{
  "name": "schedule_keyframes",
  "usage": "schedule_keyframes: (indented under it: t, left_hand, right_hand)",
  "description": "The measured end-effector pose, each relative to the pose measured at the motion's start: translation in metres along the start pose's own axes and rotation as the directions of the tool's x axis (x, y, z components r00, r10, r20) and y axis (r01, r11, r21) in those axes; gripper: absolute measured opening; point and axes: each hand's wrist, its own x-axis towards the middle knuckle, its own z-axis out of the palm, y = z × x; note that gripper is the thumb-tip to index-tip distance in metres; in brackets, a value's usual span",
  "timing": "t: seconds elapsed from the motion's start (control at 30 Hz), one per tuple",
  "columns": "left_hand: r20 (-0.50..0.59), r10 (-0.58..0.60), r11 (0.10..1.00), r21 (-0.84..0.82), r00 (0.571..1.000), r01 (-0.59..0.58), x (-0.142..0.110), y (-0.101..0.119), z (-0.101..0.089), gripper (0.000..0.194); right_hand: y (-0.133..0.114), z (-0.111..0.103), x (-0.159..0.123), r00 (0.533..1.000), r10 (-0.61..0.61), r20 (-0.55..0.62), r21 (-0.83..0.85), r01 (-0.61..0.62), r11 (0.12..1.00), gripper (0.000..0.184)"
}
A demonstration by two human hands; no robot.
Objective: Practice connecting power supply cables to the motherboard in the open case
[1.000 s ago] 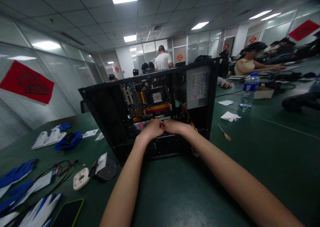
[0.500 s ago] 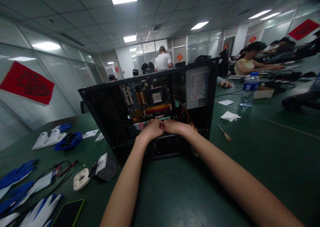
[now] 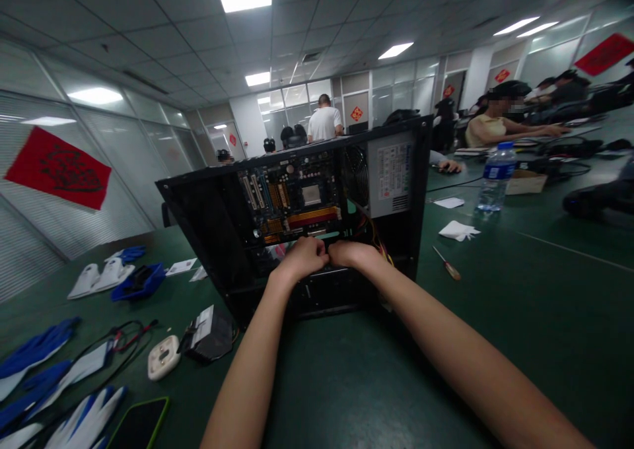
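An open black computer case (image 3: 208, 224) stands on the green table (image 3: 520, 304) in front of me, its motherboard (image 3: 292, 198) and grey power supply (image 3: 393, 172) exposed. My left hand (image 3: 303, 257) and my right hand (image 3: 351, 254) are both inside the case's lower edge, knuckles touching, just below the motherboard. Both are curled closed; what the fingers grip is hidden behind them. Coloured wires (image 3: 376, 234) hang right of my right hand.
A screwdriver (image 3: 447, 264), crumpled tissue (image 3: 458, 231) and water bottle (image 3: 492, 178) lie right of the case. Left are a small black unit (image 3: 208, 333), white round part (image 3: 162, 358), cables (image 3: 119, 343), phone (image 3: 139, 424) and blue-white gloves (image 3: 44, 363). People sit far right.
My hands have shifted slightly lower and right inside the case; the view tilted a little. Nothing else moved.
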Motion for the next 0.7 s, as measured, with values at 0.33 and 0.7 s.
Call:
schedule_keyframes:
  t: [0.33,0.7]
  left_hand:
    - [-0.348,-0.038,0.983,-0.180,0.937,-0.027,-0.006,0.004,-0.027,0.032]
    - [-0.338,-0.030,0.978,-0.206,0.941,-0.043,-0.066,0.009,-0.115,0.048]
  right_hand:
    - [-0.009,-0.010,-0.006,0.727,0.012,-0.686,0.402,0.366,0.839,0.021]
    - [-0.028,-0.046,-0.040,0.535,0.158,-0.830,0.558,0.794,0.243,0.021]
